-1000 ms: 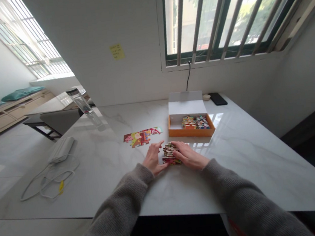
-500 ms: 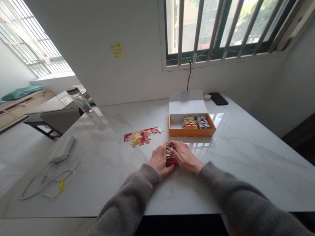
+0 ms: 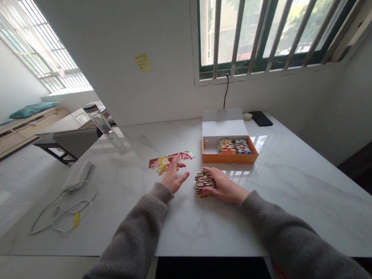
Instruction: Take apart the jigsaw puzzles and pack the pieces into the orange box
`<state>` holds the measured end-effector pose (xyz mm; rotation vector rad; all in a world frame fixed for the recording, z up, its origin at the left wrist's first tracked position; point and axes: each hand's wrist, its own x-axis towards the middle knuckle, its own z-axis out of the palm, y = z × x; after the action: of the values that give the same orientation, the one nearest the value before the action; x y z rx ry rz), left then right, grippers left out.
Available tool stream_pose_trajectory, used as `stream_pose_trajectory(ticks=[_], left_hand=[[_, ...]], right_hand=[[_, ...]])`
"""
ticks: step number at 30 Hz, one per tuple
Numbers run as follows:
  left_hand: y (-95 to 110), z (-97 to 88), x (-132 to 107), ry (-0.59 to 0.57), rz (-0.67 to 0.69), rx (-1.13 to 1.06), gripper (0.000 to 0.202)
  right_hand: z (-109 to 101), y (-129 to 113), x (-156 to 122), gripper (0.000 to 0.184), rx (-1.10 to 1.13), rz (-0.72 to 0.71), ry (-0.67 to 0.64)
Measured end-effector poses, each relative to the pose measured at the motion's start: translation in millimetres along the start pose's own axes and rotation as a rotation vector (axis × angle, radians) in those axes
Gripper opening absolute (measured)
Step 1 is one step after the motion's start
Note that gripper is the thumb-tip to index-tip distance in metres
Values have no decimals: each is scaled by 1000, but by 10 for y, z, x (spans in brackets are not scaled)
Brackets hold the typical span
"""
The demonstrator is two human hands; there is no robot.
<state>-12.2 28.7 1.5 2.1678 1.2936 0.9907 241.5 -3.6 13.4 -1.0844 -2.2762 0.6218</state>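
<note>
A stack of puzzle pieces (image 3: 203, 183), edges facing up, stands on the table in front of me. My right hand (image 3: 224, 185) is around its right side, thumb at the near end and fingers at the far end. My left hand (image 3: 174, 176) is off the stack, fingers spread and holding nothing, just in front of the partly joined puzzle (image 3: 162, 163). That puzzle lies flat, brightly coloured, and its near right part is hidden behind the left hand. Beyond the stack, an orange box (image 3: 226, 158) with its white lid raised holds more pieces (image 3: 235, 146).
On the marble-patterned table (image 3: 300, 198), a white device (image 3: 77, 175) with a looped cable (image 3: 60, 216) lies at the left. A clear bottle (image 3: 103, 124) stands at the back left. A black phone (image 3: 261, 118) and a small white object (image 3: 247, 117) are at the back right.
My left hand has let go of the stack and moved left toward the joined puzzle, with its fingers opening. The right hand stays at the stack, now more exposed.
</note>
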Motion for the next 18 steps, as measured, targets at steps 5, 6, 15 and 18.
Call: stream_pose_trajectory(ticks=[5,6,15,18], left_hand=[[-414,-360,256,-161,41,578,49],[-472,-396,292,-206,47,634,46],[-588,-363,437,-227,199,682,29],[-566,-329,452,-205,160,734,28]], right_hand=[[-16,-4,-1,69,3,14,-6],[-19,-6,-2,69,4,15,-4],[-27,-17,-2,68,7,17,-9],[-24,-11,-4,68,8,15,-8]])
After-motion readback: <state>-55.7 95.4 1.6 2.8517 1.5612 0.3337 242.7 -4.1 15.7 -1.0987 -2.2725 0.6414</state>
